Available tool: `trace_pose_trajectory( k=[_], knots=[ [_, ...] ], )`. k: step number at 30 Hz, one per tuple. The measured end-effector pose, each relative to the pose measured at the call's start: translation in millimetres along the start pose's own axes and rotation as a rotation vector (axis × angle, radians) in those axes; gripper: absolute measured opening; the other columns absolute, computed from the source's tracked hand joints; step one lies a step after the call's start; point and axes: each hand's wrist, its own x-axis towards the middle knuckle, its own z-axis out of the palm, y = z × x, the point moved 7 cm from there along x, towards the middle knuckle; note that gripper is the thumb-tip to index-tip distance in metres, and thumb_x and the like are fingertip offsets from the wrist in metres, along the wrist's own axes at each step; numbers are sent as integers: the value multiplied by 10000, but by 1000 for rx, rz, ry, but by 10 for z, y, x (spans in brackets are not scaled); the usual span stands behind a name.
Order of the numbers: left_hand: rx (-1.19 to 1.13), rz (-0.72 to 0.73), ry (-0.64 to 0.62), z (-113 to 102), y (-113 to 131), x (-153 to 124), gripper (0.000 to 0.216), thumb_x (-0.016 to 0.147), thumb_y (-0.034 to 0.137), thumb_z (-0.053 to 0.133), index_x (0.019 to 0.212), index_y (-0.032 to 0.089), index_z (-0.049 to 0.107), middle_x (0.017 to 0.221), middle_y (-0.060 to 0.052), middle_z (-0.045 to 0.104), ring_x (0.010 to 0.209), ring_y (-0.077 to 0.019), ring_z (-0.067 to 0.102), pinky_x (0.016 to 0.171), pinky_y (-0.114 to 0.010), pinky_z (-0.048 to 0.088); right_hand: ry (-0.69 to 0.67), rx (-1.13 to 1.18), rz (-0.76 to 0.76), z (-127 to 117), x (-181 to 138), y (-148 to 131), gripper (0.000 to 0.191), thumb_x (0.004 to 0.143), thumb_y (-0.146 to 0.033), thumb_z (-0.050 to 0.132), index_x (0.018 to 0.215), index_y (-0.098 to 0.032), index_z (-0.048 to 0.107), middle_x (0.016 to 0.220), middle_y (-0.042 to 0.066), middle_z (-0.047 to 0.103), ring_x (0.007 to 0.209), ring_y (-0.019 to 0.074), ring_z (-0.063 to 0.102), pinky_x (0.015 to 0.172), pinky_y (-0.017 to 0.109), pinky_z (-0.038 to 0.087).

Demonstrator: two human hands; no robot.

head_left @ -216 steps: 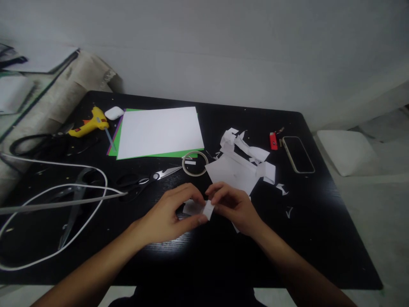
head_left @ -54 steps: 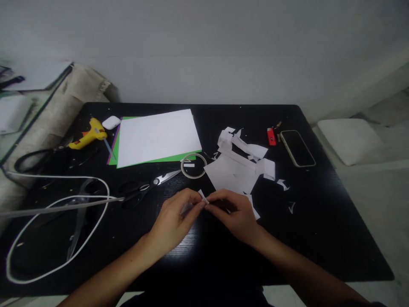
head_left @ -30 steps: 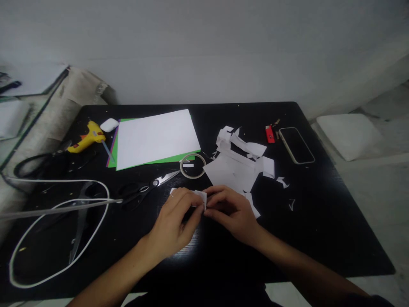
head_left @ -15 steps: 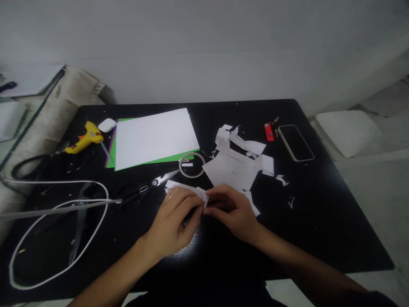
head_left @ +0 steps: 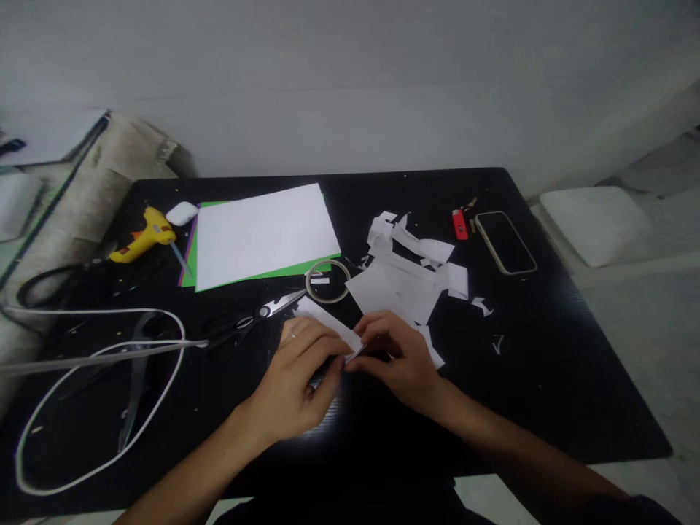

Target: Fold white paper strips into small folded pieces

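Observation:
Both of my hands meet over the middle of the black table (head_left: 574,379). My left hand (head_left: 298,383) and my right hand (head_left: 397,357) pinch a small white paper strip (head_left: 331,324) between their fingertips. The strip runs up and to the left from the fingers, toward the scissors (head_left: 249,321). Its lower end is hidden between the fingers. Just behind my right hand lies a pile of cut white paper pieces (head_left: 407,273). A roll of tape (head_left: 327,281) lies flat just beyond the strip.
White and green sheets (head_left: 262,233) lie at the back, with a yellow glue gun (head_left: 143,233) and a white case (head_left: 181,213) to their left. A red lighter (head_left: 458,224) and a phone (head_left: 506,242) lie back right. A white cable (head_left: 98,364) loops at left.
The folded bit of paper between my fingers has opened out into a longer strip pointing up and left. My hands have stayed in nearly the same place.

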Motion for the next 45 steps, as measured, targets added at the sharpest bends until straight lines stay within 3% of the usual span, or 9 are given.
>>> trace_pose_trajectory(
  k=[11,17,23,30,34,37,41,45],
  knots=[
    [-58,-77,-22,-14,-62,-42,223,916,66,574,1063,233,586,950,-34,689,916,-215,628,889,-432,478,-74,-173,-166,19,3,-131,220,871,-368,875,925,-254,694,1044,38,794,896,190,770,772,311,648],
    [-73,-85,-15,-7,-76,-45,233,917,63,575,1069,240,579,943,-21,678,946,-218,628,1015,-493,460,-139,-215,-210,61,3,-165,168,930,-306,821,1083,-280,758,986,21,810,890,188,785,822,323,657],
    [-121,-111,-14,-24,-102,-62,227,924,67,594,1075,236,592,970,-24,677,979,-218,646,959,-433,483,-160,-219,-286,74,14,-215,126,953,-245,791,1078,-258,789,1007,39,799,895,177,785,822,300,663],
    [-142,-99,-3,-46,-87,-51,268,914,53,602,1115,229,594,1031,-39,682,998,-214,642,918,-403,504,-172,-162,-94,83,38,-141,61,949,-306,793,959,-249,775,930,33,791,860,184,758,786,324,628],
    [-56,-144,202,-186,-161,-74,185,934,98,628,1067,224,602,1131,-70,656,1070,-232,627,933,-404,503,-121,-30,107,55,28,-17,126,906,-341,827,911,-233,764,872,21,783,729,160,738,682,292,605],
    [-40,-307,333,-265,-316,-105,87,974,187,637,909,215,587,883,-8,612,831,-176,599,761,-322,494,-55,110,246,23,7,68,176,884,-376,846,927,-228,764,756,-8,758,589,136,704,586,268,580],
    [-205,-438,124,-73,-411,-64,268,1020,293,618,771,195,638,692,25,624,645,-135,592,618,-263,481,26,158,285,-14,-9,84,174,862,-363,867,922,-226,776,619,-40,703,489,116,649,499,238,529],
    [-215,-337,114,-31,-291,-50,67,974,264,724,958,207,754,891,-3,772,818,-153,729,771,-276,562,51,195,265,6,-31,63,144,826,-301,890,880,-234,775,783,-1,792,533,120,697,514,240,567]
  ],
)
